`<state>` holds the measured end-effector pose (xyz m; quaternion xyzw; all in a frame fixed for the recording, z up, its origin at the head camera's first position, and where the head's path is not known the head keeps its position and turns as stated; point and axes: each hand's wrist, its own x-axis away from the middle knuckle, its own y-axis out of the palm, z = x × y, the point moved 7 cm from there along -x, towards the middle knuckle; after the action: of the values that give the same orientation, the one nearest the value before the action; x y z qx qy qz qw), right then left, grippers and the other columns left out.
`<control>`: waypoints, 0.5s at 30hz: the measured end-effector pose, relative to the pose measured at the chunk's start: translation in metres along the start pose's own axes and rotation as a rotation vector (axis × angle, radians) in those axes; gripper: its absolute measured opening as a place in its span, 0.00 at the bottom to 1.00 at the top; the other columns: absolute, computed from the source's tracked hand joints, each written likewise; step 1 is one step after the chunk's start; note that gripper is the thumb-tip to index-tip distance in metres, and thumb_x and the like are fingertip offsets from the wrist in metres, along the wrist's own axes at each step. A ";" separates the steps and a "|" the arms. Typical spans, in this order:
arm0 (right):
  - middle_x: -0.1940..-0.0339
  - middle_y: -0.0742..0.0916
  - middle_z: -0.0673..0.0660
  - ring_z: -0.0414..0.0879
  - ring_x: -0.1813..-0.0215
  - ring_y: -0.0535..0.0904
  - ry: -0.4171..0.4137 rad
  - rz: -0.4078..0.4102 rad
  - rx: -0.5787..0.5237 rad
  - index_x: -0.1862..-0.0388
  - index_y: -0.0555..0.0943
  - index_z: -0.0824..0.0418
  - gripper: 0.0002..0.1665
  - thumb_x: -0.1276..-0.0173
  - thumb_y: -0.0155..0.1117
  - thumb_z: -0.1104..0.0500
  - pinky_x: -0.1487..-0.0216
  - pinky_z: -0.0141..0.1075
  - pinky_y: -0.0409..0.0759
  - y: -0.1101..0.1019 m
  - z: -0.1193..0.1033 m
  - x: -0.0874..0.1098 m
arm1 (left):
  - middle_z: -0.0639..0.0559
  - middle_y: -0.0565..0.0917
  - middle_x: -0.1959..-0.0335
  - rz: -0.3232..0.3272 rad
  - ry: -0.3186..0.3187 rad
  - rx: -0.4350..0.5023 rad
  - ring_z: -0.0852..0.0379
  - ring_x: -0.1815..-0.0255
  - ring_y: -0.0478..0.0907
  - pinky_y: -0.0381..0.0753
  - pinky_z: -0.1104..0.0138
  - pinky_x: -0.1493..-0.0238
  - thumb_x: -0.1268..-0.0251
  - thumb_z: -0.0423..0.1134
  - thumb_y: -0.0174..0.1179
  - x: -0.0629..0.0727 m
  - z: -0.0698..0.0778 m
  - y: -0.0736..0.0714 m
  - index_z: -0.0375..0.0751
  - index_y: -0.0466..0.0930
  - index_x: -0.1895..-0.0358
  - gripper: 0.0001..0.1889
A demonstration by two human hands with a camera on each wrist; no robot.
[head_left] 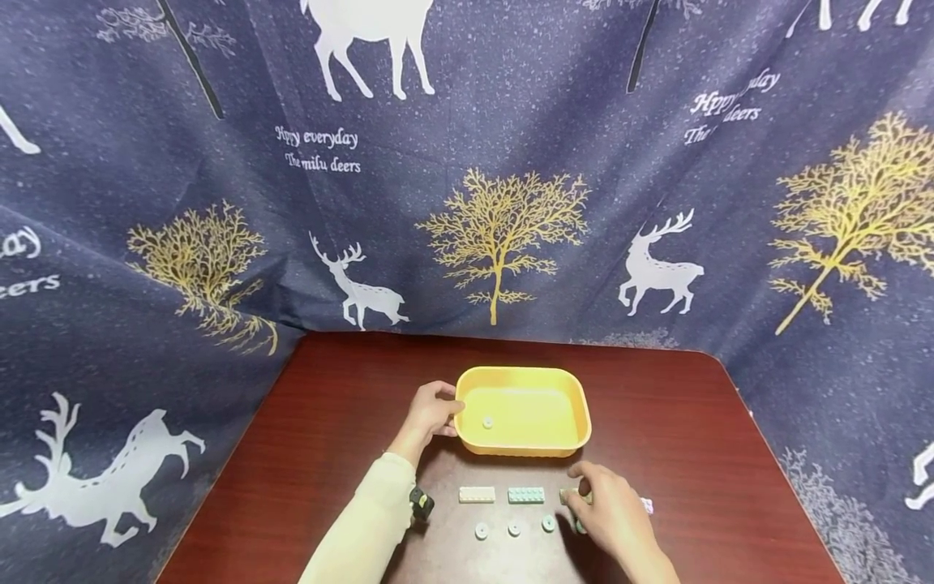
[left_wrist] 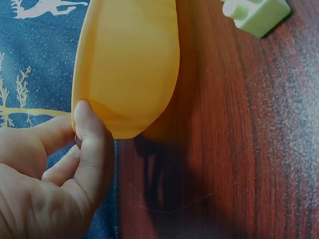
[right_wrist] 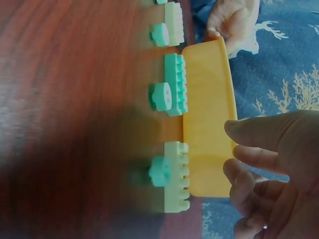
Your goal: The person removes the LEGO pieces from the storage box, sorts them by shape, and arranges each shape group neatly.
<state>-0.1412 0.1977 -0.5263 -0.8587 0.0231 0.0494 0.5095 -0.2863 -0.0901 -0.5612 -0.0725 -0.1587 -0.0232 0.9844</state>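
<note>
My left hand [head_left: 432, 411] pinches the left end of a yellow plastic bin [head_left: 587, 418], thumb over the rim and fingers outside. Inside the bin lies one small white round piece [head_left: 487, 422]. My right hand [head_left: 609, 504] hovers at the bin's front right, fingers loosely bent, nothing visible between thumb and fingertips. Partly beneath it in the head view is a light green building brick [head_left: 566, 495]; the right wrist view shows that long studded brick [right_wrist: 172, 191] with a green round piece [right_wrist: 159, 171] beside it. A teal brick [head_left: 526, 495] lies to its left.
A pale brick [head_left: 477, 495] lies farther left in the row. Nearer the front are white round pieces [head_left: 481, 531] and a teal one [head_left: 549, 523]. A pinkish brick [head_left: 647, 505] shows behind my right hand. Printed cloth [head_left: 452, 122] hangs behind the red-brown table [head_left: 365, 365].
</note>
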 end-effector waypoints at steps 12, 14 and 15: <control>0.70 0.85 0.44 0.36 0.72 0.77 -0.027 0.042 -0.051 0.52 0.85 0.50 0.17 0.40 0.78 0.53 0.73 0.38 0.77 -0.008 -0.024 -0.025 | 0.35 0.82 0.65 0.014 0.001 0.005 0.54 0.80 0.80 0.88 0.67 0.82 0.35 0.26 0.65 -0.001 -0.001 -0.001 0.29 0.76 0.41 0.19; 0.71 0.85 0.43 0.37 0.71 0.78 -0.032 0.040 -0.061 0.51 0.85 0.51 0.17 0.39 0.78 0.53 0.72 0.39 0.78 -0.008 -0.027 -0.029 | 0.37 0.82 0.67 0.015 0.000 0.002 0.55 0.81 0.79 0.88 0.67 0.82 0.35 0.27 0.65 -0.001 -0.001 -0.001 0.30 0.76 0.42 0.19; 0.72 0.85 0.43 0.38 0.71 0.79 -0.038 0.042 -0.064 0.51 0.85 0.51 0.18 0.39 0.78 0.53 0.71 0.39 0.79 -0.008 -0.029 -0.031 | 0.38 0.82 0.68 0.016 0.001 0.001 0.55 0.81 0.79 0.88 0.67 0.82 0.35 0.27 0.65 -0.001 0.000 -0.001 0.30 0.76 0.42 0.19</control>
<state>-0.1693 0.1759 -0.5018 -0.8728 0.0298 0.0771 0.4809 -0.2871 -0.0915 -0.5616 -0.0730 -0.1579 -0.0155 0.9846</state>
